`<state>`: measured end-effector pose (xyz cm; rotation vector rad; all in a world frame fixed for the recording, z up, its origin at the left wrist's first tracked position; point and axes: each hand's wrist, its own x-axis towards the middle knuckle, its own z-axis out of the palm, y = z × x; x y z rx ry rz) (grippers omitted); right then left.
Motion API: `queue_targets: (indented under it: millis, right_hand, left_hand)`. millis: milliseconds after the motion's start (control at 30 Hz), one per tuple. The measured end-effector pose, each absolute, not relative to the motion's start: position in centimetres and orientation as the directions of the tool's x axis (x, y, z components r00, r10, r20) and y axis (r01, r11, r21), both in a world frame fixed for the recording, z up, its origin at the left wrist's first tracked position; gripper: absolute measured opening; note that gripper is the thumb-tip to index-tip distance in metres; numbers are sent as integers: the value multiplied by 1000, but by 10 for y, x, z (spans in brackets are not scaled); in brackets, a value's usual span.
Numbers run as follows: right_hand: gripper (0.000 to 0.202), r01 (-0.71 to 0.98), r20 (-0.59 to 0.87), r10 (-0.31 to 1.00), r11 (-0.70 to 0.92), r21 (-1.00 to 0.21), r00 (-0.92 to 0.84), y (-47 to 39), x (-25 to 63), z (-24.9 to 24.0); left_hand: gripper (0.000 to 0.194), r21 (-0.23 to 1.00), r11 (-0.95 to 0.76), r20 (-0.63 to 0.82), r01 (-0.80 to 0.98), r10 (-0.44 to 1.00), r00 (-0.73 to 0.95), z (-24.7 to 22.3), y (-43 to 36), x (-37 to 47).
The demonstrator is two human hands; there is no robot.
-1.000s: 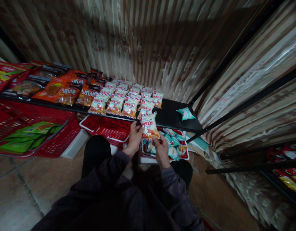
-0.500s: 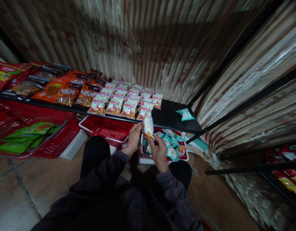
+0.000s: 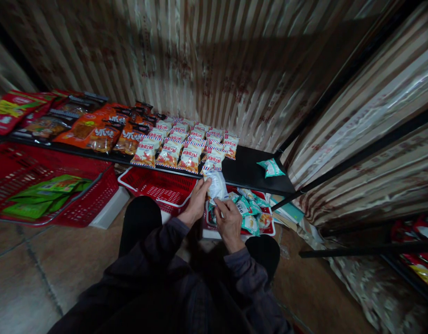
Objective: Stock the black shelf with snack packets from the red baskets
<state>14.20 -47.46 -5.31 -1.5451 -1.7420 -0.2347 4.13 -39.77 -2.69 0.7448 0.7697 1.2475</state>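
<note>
turned since the earlier frame, the small white-and-orange plastic snack bag (image 3: 217, 184) now shows me its pale, finely printed back instead of its side. through the head camera i see it just ahead of both hands, its upper end overlapping the front edge of the long black shelf (image 3: 246, 163) in my view; i cannot tell whether they touch. its long axis seems to run roughly away from the body, though foreshortening makes that uncertain. my left hand (image 3: 197, 202) grips its left edge and sits nearer the shelf. my right hand (image 3: 229, 223) has a forefinger at its lower end, other fingers curled; i cannot tell whether it pinches.

upright rows of matching white-and-orange bags (image 3: 190, 157) stand beyond, ahead and to the left. one teal plastic bag (image 3: 271, 168) lies toward the shelf's right end. below, a white-rimmed red plastic basket (image 3: 273, 226) holds more teal bags. right of it, a slim black bar (image 3: 286, 200) slants across that side.
</note>
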Motion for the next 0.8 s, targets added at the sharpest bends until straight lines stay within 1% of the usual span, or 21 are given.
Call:
queue_targets:
  millis: [133, 300, 433, 533, 667, 733, 800]
  right_hand:
    - [30, 919, 653, 758, 255, -301, 4, -476, 139, -53]
    - [31, 940, 617, 786, 236, -247, -35, -479, 133, -52]
    - [30, 934, 602, 797, 245, -259, -42, -480, 131, -55]
    - [31, 903, 573, 819, 275, -330, -40, -480, 133, -57]
    - [28, 795, 536, 843, 358, -490, -49, -481, 136, -59]
    - [24, 728, 518, 854, 326, -603, 47, -482, 138, -60]
    - [24, 634, 450, 863, 217, -742, 231, -483, 139, -61]
  left_hand:
    - [42, 826, 151, -85, -544, 986, 145, -26, -398, 43]
    - [50, 806, 176, -122, -564, 984, 133, -26, -397, 45]
    - [53, 788, 184, -143, -588, 983, 117, -26, -397, 45]
    - [55, 767, 209, -176, -607, 978, 114, -25, -397, 43]
    - [54, 731, 224, -208, -645, 973, 102, -27, -394, 39]
    - [51, 704, 235, -228, -670, 969, 101, -28, -392, 37]
    - [47, 677, 252, -254, -691, 962, 102, -29, -390, 37]
